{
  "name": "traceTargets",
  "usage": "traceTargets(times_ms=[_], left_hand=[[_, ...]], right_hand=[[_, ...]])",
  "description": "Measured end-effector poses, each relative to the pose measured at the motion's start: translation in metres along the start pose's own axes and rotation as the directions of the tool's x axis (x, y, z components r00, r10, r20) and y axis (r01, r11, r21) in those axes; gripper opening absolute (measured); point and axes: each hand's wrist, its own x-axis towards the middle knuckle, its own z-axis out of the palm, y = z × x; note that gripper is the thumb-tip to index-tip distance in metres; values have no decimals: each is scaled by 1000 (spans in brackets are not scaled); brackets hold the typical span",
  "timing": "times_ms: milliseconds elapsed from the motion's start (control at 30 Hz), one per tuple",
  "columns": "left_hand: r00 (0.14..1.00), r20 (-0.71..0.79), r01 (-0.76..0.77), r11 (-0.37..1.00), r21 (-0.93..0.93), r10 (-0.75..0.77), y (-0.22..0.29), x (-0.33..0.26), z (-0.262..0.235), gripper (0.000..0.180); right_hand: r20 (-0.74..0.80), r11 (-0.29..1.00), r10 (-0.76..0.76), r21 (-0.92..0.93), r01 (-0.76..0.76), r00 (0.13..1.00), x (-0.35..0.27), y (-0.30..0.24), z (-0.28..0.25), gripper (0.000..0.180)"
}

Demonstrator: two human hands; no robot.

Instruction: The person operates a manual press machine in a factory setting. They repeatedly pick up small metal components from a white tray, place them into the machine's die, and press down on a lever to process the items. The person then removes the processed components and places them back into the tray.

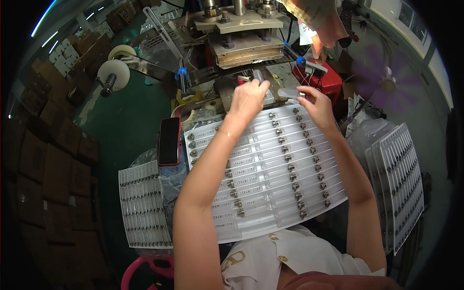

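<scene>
The left hand (249,96) reaches forward with the forearm stretched long from the lower edge, knuckles up, its grip curled shut around a small clear tube (257,76) whose end pokes out above the fingers. Just beside it, the right hand (314,102) bends at the wrist and pinches another clear tube (290,93) lying crosswise between thumb and fingertips; how firmly the grip closes is hard to make out. Beneath both hands and forearms lies a wide clear blister tray (270,169) with rows of capped tubes, its near left edge hidden by the left forearm. Beyond the hands stands a metal press (246,43), its top cut off. Left of the left forearm rests a red phone (169,141), and farther out lie filled trays (144,205), with another stack (398,179) on the right.
</scene>
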Motion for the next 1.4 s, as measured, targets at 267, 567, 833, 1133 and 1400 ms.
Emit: traceTargets(times_ms=[267, 567, 833, 1133, 1400], left_hand=[[838, 466, 537, 582, -611, -284, 112, -185, -141, 34], [901, 298, 384, 901, -204, -316, 157, -263, -154, 29], [852, 381, 450, 875, -180, -360, 151, -254, -152, 29], [864, 345, 449, 872, -195, -367, 148, -256, -148, 29], [854, 376, 453, 871, -192, -361, 147, -254, -149, 28]], right_hand=[[103, 623, -668, -465, 630, 737, 46, -9, 80, 29], [184, 915, -236, -287, 282, 954, 79, 6, 100, 59], [329, 933, -162, -255, 253, 930, 82, 0, 94, 58], [293, 939, -168, -244, 243, 941, 80, 8, 97, 60], [296, 942, -150, -245, 227, 943, 80, 6, 94, 61]])
